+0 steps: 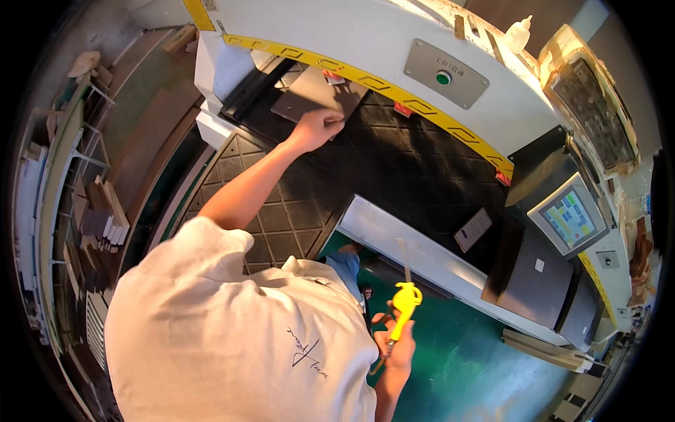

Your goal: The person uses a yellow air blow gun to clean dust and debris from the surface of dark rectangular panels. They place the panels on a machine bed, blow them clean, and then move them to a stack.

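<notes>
My left hand reaches far forward, its fingers curled together over the near edge of a flat grey-brown panel. Whether the fingertips grip the panel or something small is hidden. This panel lies on a dark, grooved machine bed, under the opening of a white machine housing. Lower down, my right hand is wrapped round a yellow air blow gun, its thin nozzle pointing up and forward. A hose runs down from the gun's handle.
A yellow-striped edge arches over the bed. A phone-like slab lies near the bed's right side. At right stands a touchscreen panel; a green button sits on the housing. Wood strips fill a rack at left.
</notes>
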{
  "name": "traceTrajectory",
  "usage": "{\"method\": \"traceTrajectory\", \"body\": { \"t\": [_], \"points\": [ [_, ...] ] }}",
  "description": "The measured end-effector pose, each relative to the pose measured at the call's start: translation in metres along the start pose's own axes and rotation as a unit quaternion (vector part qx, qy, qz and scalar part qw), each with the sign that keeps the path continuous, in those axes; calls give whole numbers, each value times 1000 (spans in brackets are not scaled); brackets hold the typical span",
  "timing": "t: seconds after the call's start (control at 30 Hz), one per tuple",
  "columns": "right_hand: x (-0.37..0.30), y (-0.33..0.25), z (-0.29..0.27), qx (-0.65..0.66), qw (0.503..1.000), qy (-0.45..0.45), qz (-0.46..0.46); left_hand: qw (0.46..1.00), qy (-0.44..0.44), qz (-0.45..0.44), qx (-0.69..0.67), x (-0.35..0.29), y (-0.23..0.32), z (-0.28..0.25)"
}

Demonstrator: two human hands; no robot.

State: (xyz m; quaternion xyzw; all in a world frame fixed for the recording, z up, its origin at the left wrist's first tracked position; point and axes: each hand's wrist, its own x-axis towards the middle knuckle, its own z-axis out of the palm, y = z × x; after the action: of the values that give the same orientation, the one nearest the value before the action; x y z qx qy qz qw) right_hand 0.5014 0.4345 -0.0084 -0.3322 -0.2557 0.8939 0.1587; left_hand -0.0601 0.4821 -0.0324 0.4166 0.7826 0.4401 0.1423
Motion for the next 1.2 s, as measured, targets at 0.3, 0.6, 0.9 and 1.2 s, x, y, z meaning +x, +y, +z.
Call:
{"method": "traceTrajectory", "body": {
  "t": [0.3, 0.6, 0.9, 1.2],
  "points": [
    [-13, 9, 38, -89, 983, 138, -84, 932, 95, -40, 348, -16, -115, 109],
    [-33, 16, -13, -164, 982, 94, -19, 937, 136, -43, 320, -15, -113, 110],
    [-29, 2, 0, -191, 977, 62, 68, 928, 132, -44, 345, -16, -108, 113],
    [-21, 16, -30, -195, 976, 61, 72, 928, 132, -49, 345, -16, -113, 109]
  ]
}}
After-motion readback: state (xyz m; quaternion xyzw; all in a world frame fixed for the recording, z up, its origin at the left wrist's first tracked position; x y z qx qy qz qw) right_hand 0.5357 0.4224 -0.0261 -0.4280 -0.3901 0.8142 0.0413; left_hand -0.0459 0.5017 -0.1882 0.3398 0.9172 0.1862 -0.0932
